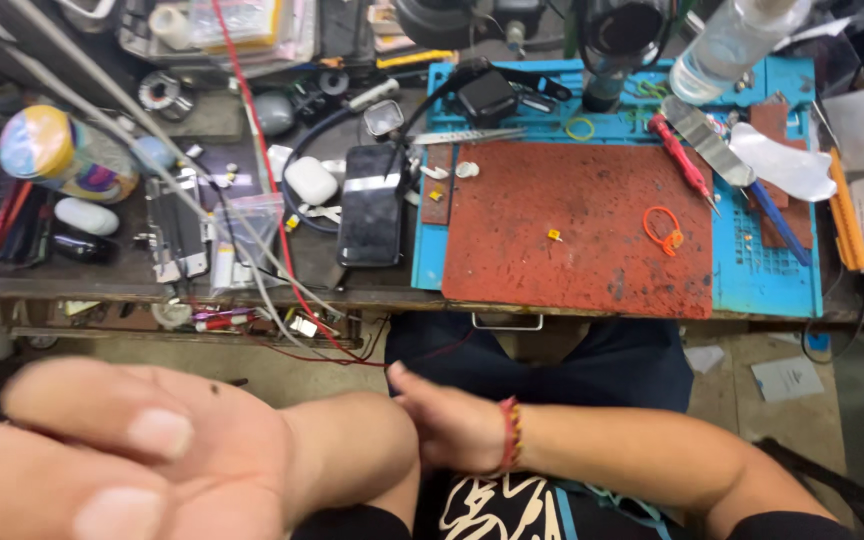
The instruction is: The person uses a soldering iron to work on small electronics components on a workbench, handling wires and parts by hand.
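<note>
In the head view, the left hand (142,450) is lying close under the camera, blurred, palm up with its fingers (157,432) stretched out and slightly apart, gripping nothing. The right hand (452,425), with a red cord on its wrist, is resting against the left forearm; whether its fingers are apart or together I cannot tell, as they are hidden behind that arm. Both hands are sitting over the lap, well apart from the table (252,285). On the table, a red work mat (582,230) is lying on a blue mat (767,275), with an orange loop (662,228) and a tiny yellow part (554,236) on it. A dark phone (370,205) is lying just left of the mats.
</note>
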